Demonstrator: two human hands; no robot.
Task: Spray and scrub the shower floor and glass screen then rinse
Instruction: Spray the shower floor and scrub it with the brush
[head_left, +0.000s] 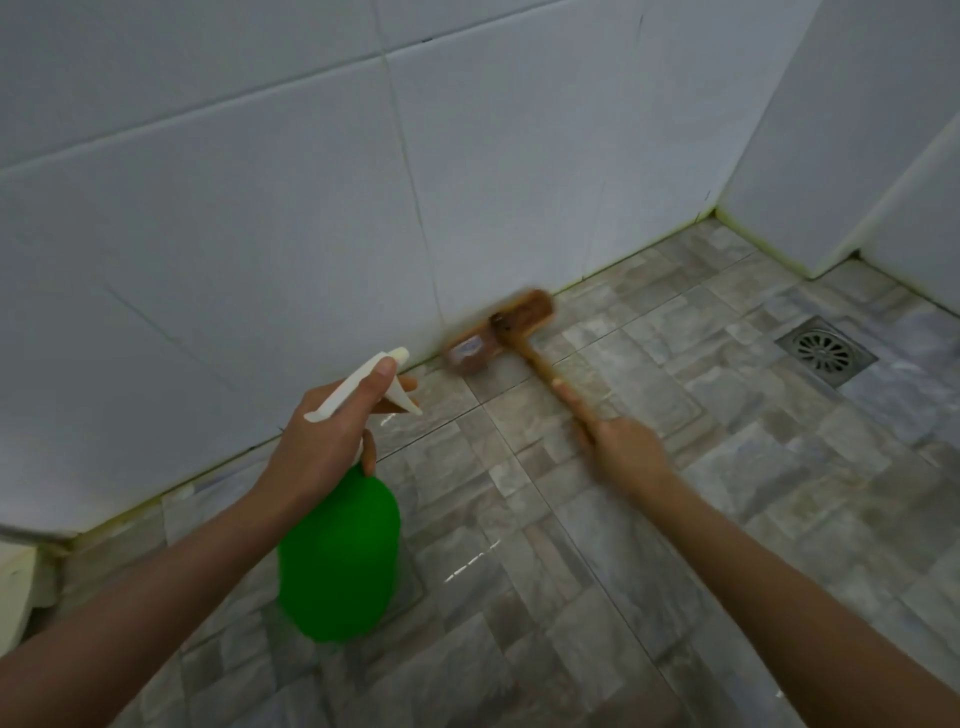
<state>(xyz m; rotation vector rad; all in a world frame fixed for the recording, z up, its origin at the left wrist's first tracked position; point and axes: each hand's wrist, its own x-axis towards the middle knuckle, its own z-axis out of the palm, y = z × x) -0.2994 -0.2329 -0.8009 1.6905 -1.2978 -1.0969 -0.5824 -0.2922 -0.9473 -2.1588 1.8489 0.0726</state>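
The shower has a gray tile floor (649, 545) and a white wall (260, 182). A metal drain (825, 352) sits in the floor at 3 o'clock. The left hand (322, 441) is wrapped round the neck of a green bottle (337, 556), with the thumb on its white spray top. The right hand (623, 452) grips the handle of a wooden brush (498, 332), one finger straight along it. The blurry brush head is low by the wall, at 11 o'clock from that hand.
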